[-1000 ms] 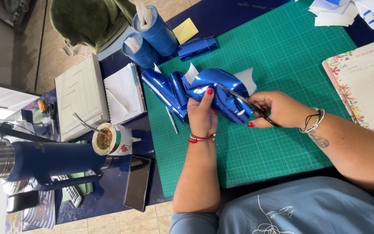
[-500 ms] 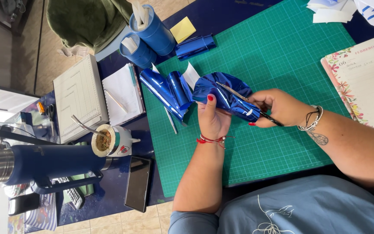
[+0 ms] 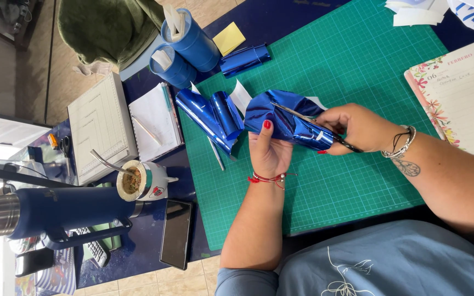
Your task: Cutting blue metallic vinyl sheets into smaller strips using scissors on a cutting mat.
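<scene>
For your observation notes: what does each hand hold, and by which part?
Left hand holds the shiny blue foil sheet by its near edge; right hand holds scissors by the handles.

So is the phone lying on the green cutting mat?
No, the phone lies on the dark blue table cover, off the left edge of the green cutting mat.

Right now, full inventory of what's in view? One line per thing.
cutting mat: 1, green, centre of table
foil sheet: 1, shiny blue, held over the mat
scissors: 1, dark, blades on the foil sheet
foil rolls: about 3, blue, mat's left edge and above
tubes: 2, blue, top centre
sticky pad: 1, yellow, beside tubes
planner: 1, floral, right edge
notebook: 1, white, left of mat
cup with metal straw: 1, white, left
thermos: 1, blue, lower left
phone: 1, black, bottom
left hand: holds foil sheet
right hand: holds scissors
</scene>
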